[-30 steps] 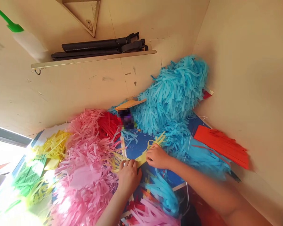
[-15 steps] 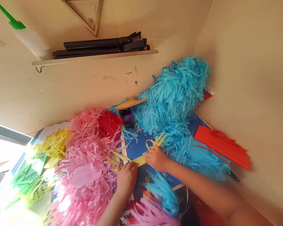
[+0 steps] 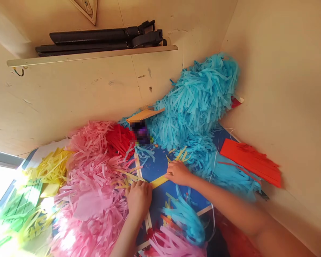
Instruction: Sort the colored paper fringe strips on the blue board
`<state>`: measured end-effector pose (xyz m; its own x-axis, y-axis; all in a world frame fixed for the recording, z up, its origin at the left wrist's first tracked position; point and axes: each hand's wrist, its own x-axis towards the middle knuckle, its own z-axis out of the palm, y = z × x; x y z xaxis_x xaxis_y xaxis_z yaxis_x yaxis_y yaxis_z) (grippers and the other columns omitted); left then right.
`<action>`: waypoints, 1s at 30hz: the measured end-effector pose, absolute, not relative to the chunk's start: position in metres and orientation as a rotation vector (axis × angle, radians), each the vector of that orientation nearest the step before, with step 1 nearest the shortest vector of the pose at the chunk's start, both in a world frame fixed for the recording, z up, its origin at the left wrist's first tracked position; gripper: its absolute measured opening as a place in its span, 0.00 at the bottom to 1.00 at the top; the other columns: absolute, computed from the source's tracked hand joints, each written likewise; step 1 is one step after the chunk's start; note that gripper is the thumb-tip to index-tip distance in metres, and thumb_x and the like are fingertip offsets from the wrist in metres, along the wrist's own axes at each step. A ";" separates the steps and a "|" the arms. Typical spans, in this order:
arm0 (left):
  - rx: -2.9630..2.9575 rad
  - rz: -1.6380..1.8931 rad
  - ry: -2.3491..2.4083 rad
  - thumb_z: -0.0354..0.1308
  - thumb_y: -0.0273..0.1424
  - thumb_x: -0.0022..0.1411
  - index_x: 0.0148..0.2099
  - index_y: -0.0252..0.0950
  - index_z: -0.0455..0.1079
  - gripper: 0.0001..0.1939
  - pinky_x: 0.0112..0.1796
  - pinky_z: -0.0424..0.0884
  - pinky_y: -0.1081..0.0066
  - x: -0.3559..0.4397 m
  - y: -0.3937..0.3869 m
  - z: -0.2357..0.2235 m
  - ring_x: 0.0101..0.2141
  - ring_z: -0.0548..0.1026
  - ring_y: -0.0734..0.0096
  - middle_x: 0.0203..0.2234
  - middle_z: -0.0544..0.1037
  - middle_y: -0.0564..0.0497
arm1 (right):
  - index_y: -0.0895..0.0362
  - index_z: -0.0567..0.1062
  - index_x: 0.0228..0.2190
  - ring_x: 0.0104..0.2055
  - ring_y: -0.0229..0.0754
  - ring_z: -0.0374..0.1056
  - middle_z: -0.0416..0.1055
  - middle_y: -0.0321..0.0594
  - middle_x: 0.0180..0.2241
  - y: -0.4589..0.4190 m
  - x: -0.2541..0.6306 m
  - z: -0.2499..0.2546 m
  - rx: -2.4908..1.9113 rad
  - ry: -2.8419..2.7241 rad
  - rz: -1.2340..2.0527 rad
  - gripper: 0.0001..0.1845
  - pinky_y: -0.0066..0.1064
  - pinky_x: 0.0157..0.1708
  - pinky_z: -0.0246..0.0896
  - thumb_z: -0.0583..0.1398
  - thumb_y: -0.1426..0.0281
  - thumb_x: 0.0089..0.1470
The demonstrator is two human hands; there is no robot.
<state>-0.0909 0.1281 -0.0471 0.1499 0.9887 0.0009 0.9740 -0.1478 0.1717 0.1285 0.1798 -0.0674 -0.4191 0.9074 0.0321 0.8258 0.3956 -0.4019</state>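
My left hand (image 3: 139, 196) and my right hand (image 3: 178, 173) are closed on a yellow fringed paper strip (image 3: 159, 181), one near each end. Its plain middle runs as a narrow band between them, over the blue tabletop (image 3: 153, 167). Loose yellow fringe sticks out beyond both hands. Pink fringed paper (image 3: 96, 178) lies beside my left hand, and blue fringed paper (image 3: 195, 153) is just past my right. My fingertips are partly hidden under the hands.
A large blue fringed bundle (image 3: 200, 100) leans in the wall corner. Red fringed sheets (image 3: 253, 164) lie at right, with a white cord (image 3: 214, 171) nearby. Yellow (image 3: 55, 166) and green fringed paper (image 3: 23, 200) lie at left. A wall shelf (image 3: 96, 57) holds black objects.
The yellow band between my hands looks narrower than before. Both hands stay in nearly the same place, while the view has shifted slightly.
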 end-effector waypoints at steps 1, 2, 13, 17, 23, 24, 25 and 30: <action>2.272 0.155 1.968 0.49 0.35 0.69 0.30 0.38 0.75 0.18 0.41 0.61 0.58 -0.090 0.129 -0.047 0.41 0.75 0.55 0.32 0.80 0.47 | 0.57 0.77 0.22 0.35 0.40 0.65 0.72 0.36 0.28 0.180 0.127 -0.067 -1.544 -2.403 0.481 0.13 0.33 0.38 0.51 0.67 0.65 0.55; 2.266 0.141 1.972 0.49 0.35 0.68 0.30 0.38 0.75 0.18 0.41 0.61 0.58 -0.090 0.130 -0.047 0.41 0.75 0.56 0.32 0.80 0.47 | 0.57 0.77 0.21 0.35 0.40 0.64 0.72 0.36 0.28 0.181 0.127 -0.066 -1.557 -2.400 0.483 0.14 0.33 0.38 0.51 0.67 0.64 0.55; 2.279 0.090 2.009 0.49 0.37 0.67 0.30 0.38 0.74 0.17 0.40 0.61 0.59 -0.090 0.135 -0.048 0.39 0.75 0.55 0.31 0.80 0.47 | 0.57 0.76 0.24 0.35 0.41 0.65 0.72 0.37 0.29 0.182 0.125 -0.070 -1.604 -2.407 0.424 0.12 0.33 0.37 0.51 0.65 0.64 0.55; 2.366 0.163 1.986 0.52 0.34 0.66 0.47 0.38 0.75 0.13 0.47 0.60 0.54 -0.094 0.134 -0.046 0.45 0.73 0.51 0.42 0.80 0.41 | 0.57 0.76 0.37 0.42 0.46 0.67 0.74 0.41 0.38 0.179 0.129 -0.065 -1.528 -2.423 0.329 0.06 0.38 0.43 0.53 0.63 0.67 0.58; 2.636 0.178 1.508 0.51 0.22 0.65 0.43 0.44 0.77 0.15 0.52 0.59 0.59 -0.091 0.131 -0.038 0.47 0.73 0.60 0.40 0.82 0.50 | 0.55 0.77 0.35 0.53 0.49 0.62 0.75 0.41 0.44 0.170 0.134 -0.060 -0.884 -2.685 0.121 0.05 0.48 0.55 0.45 0.61 0.69 0.57; 2.652 0.187 1.490 0.51 0.22 0.66 0.42 0.43 0.77 0.15 0.52 0.59 0.58 -0.090 0.130 -0.037 0.46 0.73 0.59 0.39 0.82 0.49 | 0.56 0.77 0.35 0.53 0.49 0.62 0.76 0.42 0.44 0.170 0.134 -0.061 -0.842 -2.688 0.092 0.06 0.48 0.55 0.45 0.60 0.67 0.58; 2.663 0.200 1.488 0.50 0.24 0.66 0.42 0.42 0.77 0.14 0.53 0.59 0.56 -0.088 0.130 -0.036 0.47 0.73 0.58 0.38 0.82 0.47 | 0.56 0.77 0.34 0.52 0.49 0.62 0.76 0.43 0.43 0.170 0.134 -0.062 -0.840 -2.680 0.081 0.07 0.47 0.55 0.45 0.59 0.67 0.60; 2.700 0.263 1.547 0.52 0.33 0.67 0.40 0.38 0.77 0.12 0.54 0.57 0.50 -0.081 0.130 -0.037 0.47 0.73 0.54 0.37 0.81 0.44 | 0.55 0.78 0.29 0.48 0.45 0.65 0.78 0.38 0.37 0.178 0.130 -0.067 -0.973 -2.602 0.100 0.10 0.44 0.51 0.47 0.59 0.69 0.60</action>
<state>-0.0809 0.1304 -0.0366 0.4950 0.8581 0.1364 0.8550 -0.5090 0.0994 0.1298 0.1781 -0.0675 -0.6984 0.6466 0.3070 0.6212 0.7606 -0.1888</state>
